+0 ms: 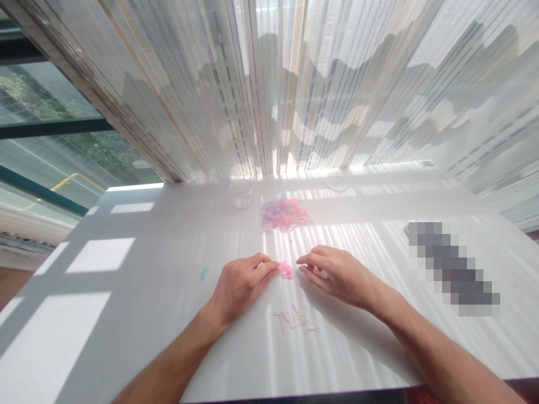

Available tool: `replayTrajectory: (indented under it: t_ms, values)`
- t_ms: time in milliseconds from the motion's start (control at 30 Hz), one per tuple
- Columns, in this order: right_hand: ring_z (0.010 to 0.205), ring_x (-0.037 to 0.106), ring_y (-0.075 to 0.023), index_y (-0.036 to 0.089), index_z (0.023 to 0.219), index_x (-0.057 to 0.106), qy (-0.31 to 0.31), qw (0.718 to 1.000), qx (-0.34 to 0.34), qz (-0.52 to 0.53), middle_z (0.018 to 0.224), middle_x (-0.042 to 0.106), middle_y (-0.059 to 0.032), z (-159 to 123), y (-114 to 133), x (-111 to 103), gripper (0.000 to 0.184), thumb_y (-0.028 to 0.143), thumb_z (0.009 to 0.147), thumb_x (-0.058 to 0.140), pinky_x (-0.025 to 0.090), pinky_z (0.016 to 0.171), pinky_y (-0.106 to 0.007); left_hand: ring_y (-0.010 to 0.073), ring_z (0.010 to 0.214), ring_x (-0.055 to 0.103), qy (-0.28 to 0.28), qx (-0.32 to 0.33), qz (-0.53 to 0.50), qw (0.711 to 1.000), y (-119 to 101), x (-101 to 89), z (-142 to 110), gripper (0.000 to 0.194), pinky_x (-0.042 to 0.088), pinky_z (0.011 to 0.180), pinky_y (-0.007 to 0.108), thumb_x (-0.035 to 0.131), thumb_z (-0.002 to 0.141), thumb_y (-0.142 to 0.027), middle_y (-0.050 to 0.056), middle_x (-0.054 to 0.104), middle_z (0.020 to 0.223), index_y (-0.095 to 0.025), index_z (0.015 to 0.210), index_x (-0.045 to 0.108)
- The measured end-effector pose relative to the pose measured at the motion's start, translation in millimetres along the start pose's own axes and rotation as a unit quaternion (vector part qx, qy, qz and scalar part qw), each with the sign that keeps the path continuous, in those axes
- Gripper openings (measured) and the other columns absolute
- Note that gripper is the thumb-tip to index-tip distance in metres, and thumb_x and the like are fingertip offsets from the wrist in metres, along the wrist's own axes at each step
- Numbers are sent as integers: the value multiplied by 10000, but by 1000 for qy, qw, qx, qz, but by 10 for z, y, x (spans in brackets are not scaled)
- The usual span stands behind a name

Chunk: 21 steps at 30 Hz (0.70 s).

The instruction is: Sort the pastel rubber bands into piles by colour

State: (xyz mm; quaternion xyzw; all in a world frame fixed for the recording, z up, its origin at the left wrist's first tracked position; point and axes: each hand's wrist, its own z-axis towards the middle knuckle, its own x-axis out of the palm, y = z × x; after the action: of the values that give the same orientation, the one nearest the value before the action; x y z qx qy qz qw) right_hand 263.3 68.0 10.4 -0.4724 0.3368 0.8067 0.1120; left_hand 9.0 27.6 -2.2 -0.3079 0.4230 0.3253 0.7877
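A clump of what look like rubber bands (pixel 285 270) blocks between the hands (pixel 241 286) (pixel 339 276), a pile (pixel 285 215) beyond.

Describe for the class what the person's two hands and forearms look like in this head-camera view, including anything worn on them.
The left hand and right hand are bare, without gloves. The left forearm and right forearm show no sleeves or cuffs. No rings, watch or bracelets are visible.
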Motion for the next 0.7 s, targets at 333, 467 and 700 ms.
replayTrajectory:
  t_ms: [333, 467, 700]
  values:
    - [674, 596, -152, 168, 989, 710, 11, 1000, 3, 14, 775, 659, -41, 4, -1, 24, 162, 141, 945, 556, 433, 615, -263, 110, 656, 671, -43, -18, 0, 999, 44, -33, 20, 188, 438, 566, 232, 520, 1033, -197, 1, 752, 949, -199, 1100, 695]
    - [666, 585, -142, 167, 942, 709, 35, 998, 11, 46, 773, 661, -30, 11, 32, -12, 152, 105, 898, 576, 429, 630, -258, 101, 628, 654, 13, -39, -28, 999, -24, -212, 15, 178, 451, 552, 227, 536, 1023, -223, -8, 745, 1002, -219, 1124, 682]
    - [663, 565, -136, 167, 840, 693, 132, 987, 0, 88, 741, 642, -13, 2, 203, -78, 79, 156, 881, 626, 398, 629, -251, 140, 780, 701, 157, -87, -115, 977, -379, -374, -399, 192, 523, 653, 232, 576, 989, -231, -15, 727, 1059, -281, 1157, 654]
